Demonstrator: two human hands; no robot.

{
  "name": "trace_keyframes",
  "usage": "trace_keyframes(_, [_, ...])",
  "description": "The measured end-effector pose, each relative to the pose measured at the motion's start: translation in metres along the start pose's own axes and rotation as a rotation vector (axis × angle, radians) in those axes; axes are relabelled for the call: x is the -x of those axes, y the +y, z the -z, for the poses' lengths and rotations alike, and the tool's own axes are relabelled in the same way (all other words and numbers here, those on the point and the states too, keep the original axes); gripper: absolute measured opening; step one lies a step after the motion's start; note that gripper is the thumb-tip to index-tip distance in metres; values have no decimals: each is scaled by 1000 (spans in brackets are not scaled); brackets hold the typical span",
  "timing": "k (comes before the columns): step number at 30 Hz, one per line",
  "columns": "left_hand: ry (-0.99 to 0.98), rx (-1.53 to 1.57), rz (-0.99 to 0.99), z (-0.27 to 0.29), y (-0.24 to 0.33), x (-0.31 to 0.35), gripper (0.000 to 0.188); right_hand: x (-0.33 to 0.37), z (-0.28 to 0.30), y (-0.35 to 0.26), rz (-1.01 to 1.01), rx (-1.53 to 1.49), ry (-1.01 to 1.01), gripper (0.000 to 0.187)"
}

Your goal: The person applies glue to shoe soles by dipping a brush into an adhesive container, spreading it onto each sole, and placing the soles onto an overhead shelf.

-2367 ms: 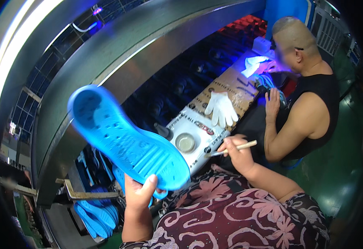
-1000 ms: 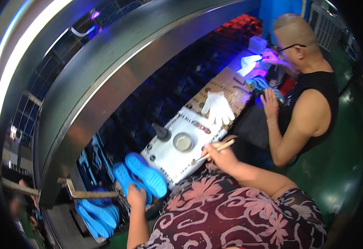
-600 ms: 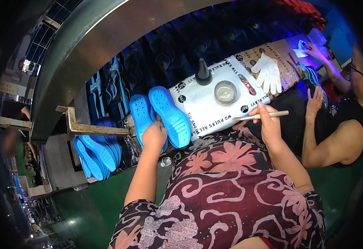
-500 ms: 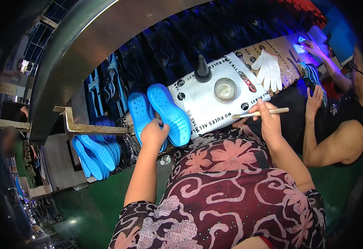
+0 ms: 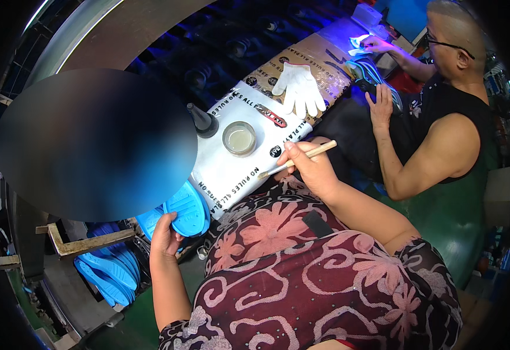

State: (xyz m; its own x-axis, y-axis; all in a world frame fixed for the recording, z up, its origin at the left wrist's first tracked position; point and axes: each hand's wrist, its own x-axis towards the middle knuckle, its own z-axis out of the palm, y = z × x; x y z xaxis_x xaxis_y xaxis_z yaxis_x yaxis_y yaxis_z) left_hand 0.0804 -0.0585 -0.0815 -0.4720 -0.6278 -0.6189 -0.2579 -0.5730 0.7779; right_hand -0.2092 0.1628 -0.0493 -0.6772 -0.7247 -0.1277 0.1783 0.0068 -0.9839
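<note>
My left hand grips the near end of a bright blue shoe sole, fingers curled at its edge. A second blue sole lies partly behind it; a large blurred patch hides the rest of both. My right hand holds a paintbrush by its wooden handle, the bristles pointing down-left just over the printed white sheet. On that sheet stand a round glass jar of pale liquid and a black cone-tipped bottle. A red utility knife lies beyond the jar.
A white glove lies on brown cardboard farther back. At right sits a co-worker with a blue-black shoe. More blue soles are stacked at lower left beside a wooden frame. Dark shoes line the back.
The view has swung to the right. My left hand has shifted from between the two soles to the near edge of one. My right hand still holds the paintbrush.
</note>
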Motion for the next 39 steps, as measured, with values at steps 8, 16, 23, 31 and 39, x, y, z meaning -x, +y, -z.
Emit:
trace_keyframes(8, [-203, 168, -334, -68, 21, 46, 61, 0, 1, -11, 84, 20, -5, 36])
trace_keyframes(16, [-4, -216, -758, -118, 25, 47, 55, 5, -18, -62, 423, 224, -192, 32])
trace_keyframes(23, [43, -247, -798, -124, 29, 53, 51, 0, -48, -66, 754, 425, -315, 24])
trace_keyframes(31, [59, -197, -848, -124, 30, 54, 52, -3, -52, -55, 818, 545, -360, 24])
trace_keyframes(39, [50, -262, -865, -122, 27, 54, 54, 0, -52, -61, 802, 526, -330, 25])
